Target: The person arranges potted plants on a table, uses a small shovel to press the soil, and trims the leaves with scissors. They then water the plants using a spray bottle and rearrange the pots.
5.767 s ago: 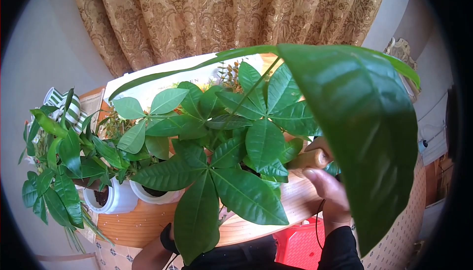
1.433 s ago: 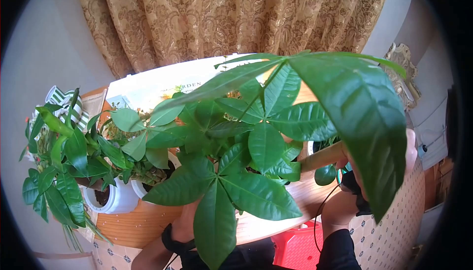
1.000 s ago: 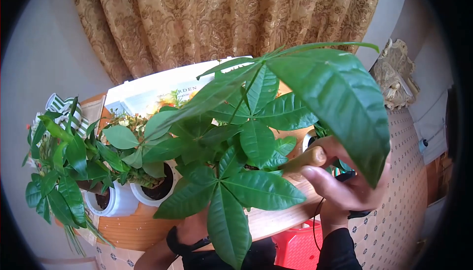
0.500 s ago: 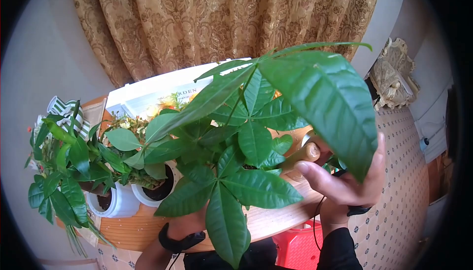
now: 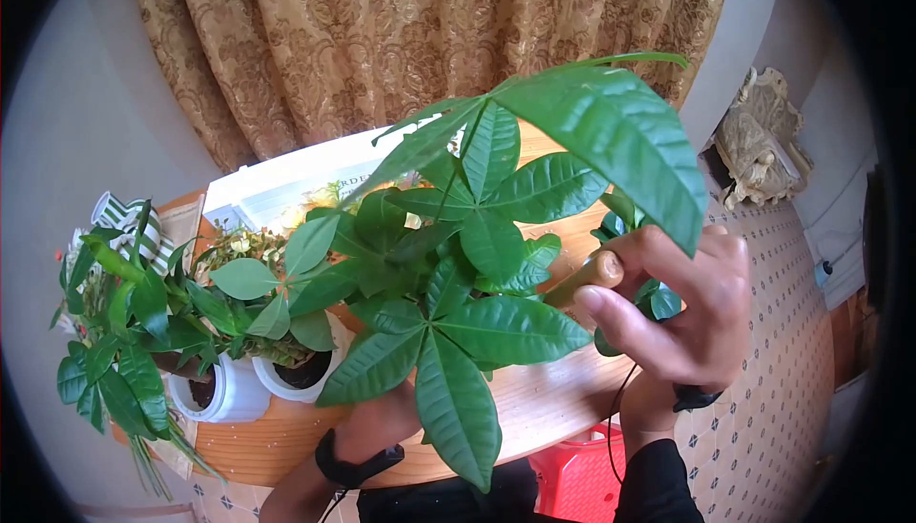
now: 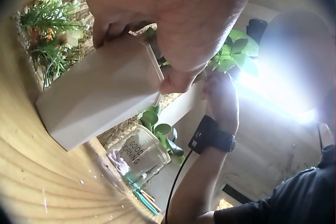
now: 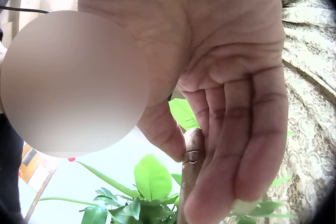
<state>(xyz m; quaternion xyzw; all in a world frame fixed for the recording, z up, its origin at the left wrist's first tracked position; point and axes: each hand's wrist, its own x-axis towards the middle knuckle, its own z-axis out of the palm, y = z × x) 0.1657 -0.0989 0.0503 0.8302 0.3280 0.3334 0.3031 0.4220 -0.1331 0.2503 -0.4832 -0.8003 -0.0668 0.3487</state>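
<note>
In the head view a leafy green plant (image 5: pixel 520 327) fills the middle, its thick brown stem (image 5: pixel 577 280) ending in a blunt top at the right. My right hand (image 5: pixel 682 303) holds that stem near its top, thumb on one side and fingers on the other. The right wrist view shows the ringed stem (image 7: pixel 192 161) between thumb and fingers of the right hand (image 7: pixel 210 82). Partly under the leaves is my left hand (image 5: pixel 382 418). In the left wrist view the left hand (image 6: pixel 163 19) grips the rim of a tilted pale angular pot (image 6: pixel 100 87).
Two white pots of soil (image 5: pixel 229 389) and other plants stand at the left. A white printed box or board (image 5: pixel 286 179) lies behind. A glass marked "GOOD MORNING" (image 6: pixel 139 153) is beyond the pot. A red stool (image 5: pixel 582 475) stands below the table edge (image 5: pixel 315 447).
My right hand has gone from spread fingers beside the stem to fingers curled around its top. The large upper leaf has shifted left and up in view.
</note>
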